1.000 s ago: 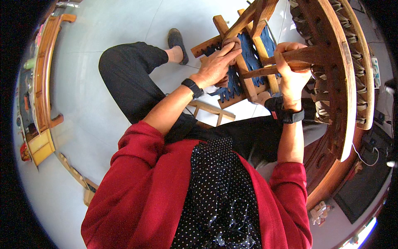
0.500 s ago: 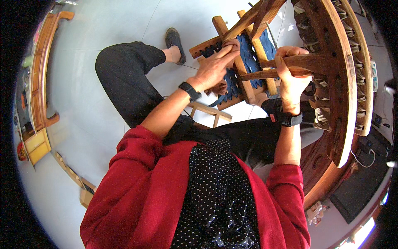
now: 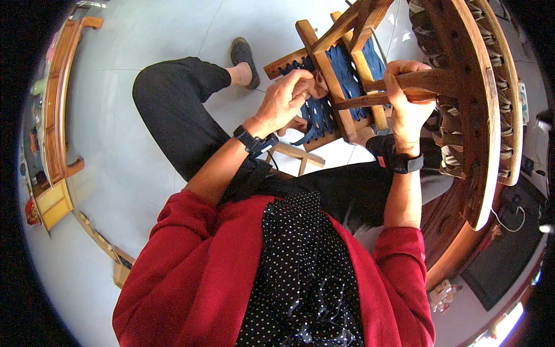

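Stool frame (image 3: 341, 98) gripped by right hand (image 3: 407, 101); left hand (image 3: 286, 98) fingers on blue webbing (image 3: 347, 63).

- One view only — a wide fisheye worn on the person's head, looking steeply down over the red-sleeved chest and lap.
- It sits close: the left hand (image 3: 286, 98) and right hand (image 3: 407, 101) meet a small wooden stool frame (image 3: 324, 69) near the top centre.
- Straight edges bend at the rim — the pale floor (image 3: 127, 191) curves left, and dark corners ring the picture.
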Available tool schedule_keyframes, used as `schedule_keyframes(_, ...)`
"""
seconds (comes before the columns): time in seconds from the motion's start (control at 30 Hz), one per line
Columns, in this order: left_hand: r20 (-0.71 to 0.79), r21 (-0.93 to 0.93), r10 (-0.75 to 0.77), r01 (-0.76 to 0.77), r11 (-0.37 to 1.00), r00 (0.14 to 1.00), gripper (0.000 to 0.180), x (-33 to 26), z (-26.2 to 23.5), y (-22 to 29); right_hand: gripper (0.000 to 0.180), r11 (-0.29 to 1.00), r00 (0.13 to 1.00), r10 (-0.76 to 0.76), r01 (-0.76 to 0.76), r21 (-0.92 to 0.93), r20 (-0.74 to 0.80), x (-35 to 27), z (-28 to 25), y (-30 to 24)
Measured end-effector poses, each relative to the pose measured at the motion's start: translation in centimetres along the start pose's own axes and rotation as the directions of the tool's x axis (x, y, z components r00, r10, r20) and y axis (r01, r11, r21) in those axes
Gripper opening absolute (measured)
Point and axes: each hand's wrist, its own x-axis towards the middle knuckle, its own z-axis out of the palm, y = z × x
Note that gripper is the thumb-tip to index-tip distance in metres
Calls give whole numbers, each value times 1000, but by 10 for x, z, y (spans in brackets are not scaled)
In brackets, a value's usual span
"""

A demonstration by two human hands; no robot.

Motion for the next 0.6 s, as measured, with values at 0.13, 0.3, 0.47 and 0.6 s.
schedule_keyframes(0.13,-62,238,384,-360,902,921,40,32,6,4,14,1000,1000,0,0,-11,-16,0,0,0)
schedule_keyframes(0.3,12,423,376,-346,838,926,44,60,18,-6,13,997,999,19,-20,-68,-26,0,0,4)
schedule_keyframes(0.47,53,394,350,-342,853,935,38,22,51,10,13,999,1000,16,-16,-28,-7,0,-1,4)
schedule_keyframes(0.6,131,332,376,-397,855,918,31,16,46,15,14,999,999,35,-35,10,-10,-2,0,1)
